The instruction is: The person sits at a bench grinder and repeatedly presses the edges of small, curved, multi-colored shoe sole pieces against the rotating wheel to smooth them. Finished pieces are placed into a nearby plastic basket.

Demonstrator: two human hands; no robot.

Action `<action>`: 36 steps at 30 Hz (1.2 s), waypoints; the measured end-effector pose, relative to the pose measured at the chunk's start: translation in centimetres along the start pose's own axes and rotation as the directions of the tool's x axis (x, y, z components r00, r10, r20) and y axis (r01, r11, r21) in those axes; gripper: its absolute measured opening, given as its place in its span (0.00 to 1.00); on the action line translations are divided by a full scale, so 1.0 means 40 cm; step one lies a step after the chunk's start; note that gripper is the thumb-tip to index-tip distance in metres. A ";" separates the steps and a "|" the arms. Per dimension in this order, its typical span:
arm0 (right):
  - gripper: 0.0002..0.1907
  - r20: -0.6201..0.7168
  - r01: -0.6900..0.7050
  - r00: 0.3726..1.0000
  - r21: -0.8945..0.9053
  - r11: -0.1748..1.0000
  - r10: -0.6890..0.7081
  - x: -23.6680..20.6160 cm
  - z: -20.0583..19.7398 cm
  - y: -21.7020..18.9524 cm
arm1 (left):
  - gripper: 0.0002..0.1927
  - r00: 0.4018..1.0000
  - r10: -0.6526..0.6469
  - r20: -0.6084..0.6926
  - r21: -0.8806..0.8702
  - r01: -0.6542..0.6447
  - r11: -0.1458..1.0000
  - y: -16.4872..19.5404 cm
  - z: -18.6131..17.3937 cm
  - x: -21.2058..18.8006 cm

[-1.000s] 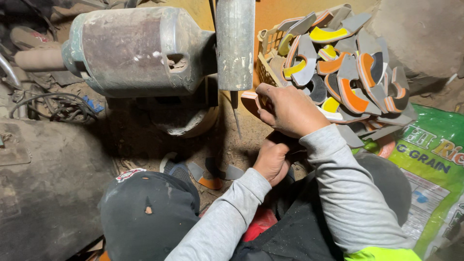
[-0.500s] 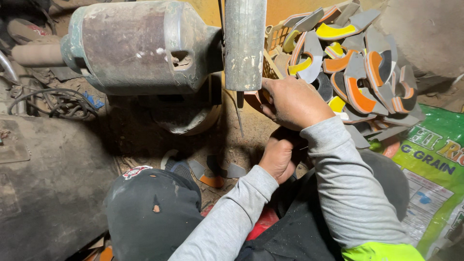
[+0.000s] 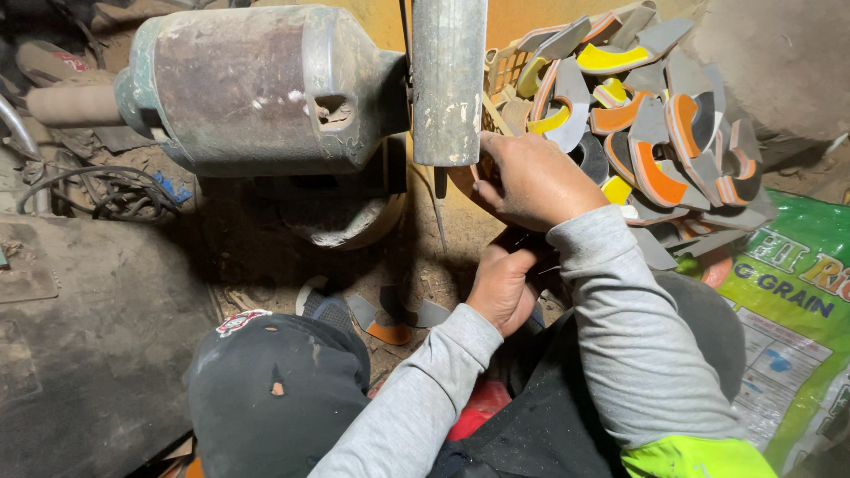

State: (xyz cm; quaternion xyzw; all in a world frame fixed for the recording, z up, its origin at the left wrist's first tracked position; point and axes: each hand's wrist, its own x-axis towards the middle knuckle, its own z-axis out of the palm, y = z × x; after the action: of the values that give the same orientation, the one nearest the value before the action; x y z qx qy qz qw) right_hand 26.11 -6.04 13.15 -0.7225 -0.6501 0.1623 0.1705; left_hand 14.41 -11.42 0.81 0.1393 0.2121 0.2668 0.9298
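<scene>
Right hand (image 3: 531, 181) presses a small curved sole piece, mostly hidden, against the grinder wheel (image 3: 448, 84); fingers closed around it. Left hand (image 3: 503, 285) below, grip unclear. Piece likely light, stiff; hold by edges.

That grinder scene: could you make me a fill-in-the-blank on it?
1. The right hand is raised beside the grey ____ of the grinder.
2. The left hand sits ____ the right hand.
3. The curved grey, orange and yellow pieces are piled in a ____.
4. The sack at the right edge is ____.

Missing words: wheel; below; basket; green
</scene>
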 end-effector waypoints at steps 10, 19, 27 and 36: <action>0.24 -0.097 -0.021 0.995 0.159 0.987 0.037 -0.007 0.041 0.017 | 0.19 1.000 -0.004 0.028 0.112 0.001 0.994 0.063 0.023 -0.050; 0.22 -0.266 -0.026 0.958 0.284 0.959 0.104 -0.013 0.090 0.013 | 0.25 0.992 -0.025 -0.126 0.264 0.058 0.963 0.106 -0.006 -0.071; 0.15 -0.301 -0.163 0.895 0.468 0.869 0.330 -0.001 0.136 0.004 | 0.22 0.999 -0.009 -0.036 0.273 0.019 0.962 0.160 -0.030 -0.088; 0.19 -0.348 -0.185 0.834 0.555 0.811 0.429 0.024 0.169 0.002 | 0.16 0.999 0.030 -0.024 0.266 -0.022 0.964 0.194 -0.042 -0.094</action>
State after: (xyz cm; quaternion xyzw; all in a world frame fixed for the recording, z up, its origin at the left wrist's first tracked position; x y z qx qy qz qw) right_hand 23.19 -4.86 7.10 -0.7686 -0.3970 0.1757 0.4699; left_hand 7.35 -6.90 3.43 0.2615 0.2571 0.2502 0.8960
